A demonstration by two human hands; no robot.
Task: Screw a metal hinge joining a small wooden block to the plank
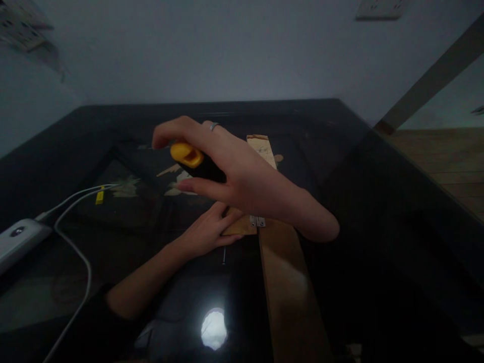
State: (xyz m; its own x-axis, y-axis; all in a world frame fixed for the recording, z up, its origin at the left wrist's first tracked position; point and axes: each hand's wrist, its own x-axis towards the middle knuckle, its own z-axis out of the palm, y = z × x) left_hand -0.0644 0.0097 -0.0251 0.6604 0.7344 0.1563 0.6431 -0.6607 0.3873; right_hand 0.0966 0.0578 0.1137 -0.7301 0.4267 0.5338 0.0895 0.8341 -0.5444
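My right hand [234, 161] is closed loosely around a hand tool with a black handle and a yellow end [187, 154]. The tool's working end is hidden behind the hand. Below it, my left hand [209, 229] grips a short wooden piece [242, 229] flat on the table, one finger along its near edge. A small metal hinge [257, 221] spans the joint between that piece and a long wooden board [289, 287], which runs toward me. Just in front of my left hand lies a thin screw or nail [224, 255].
The glossy black table [181, 297] meets a pale wall [212, 50]. A white power strip [22, 237] and white cable [85, 262], with a yellow tag [100, 195], lie at left. A narrow pale wood strip [260, 146] extends beyond my right hand.
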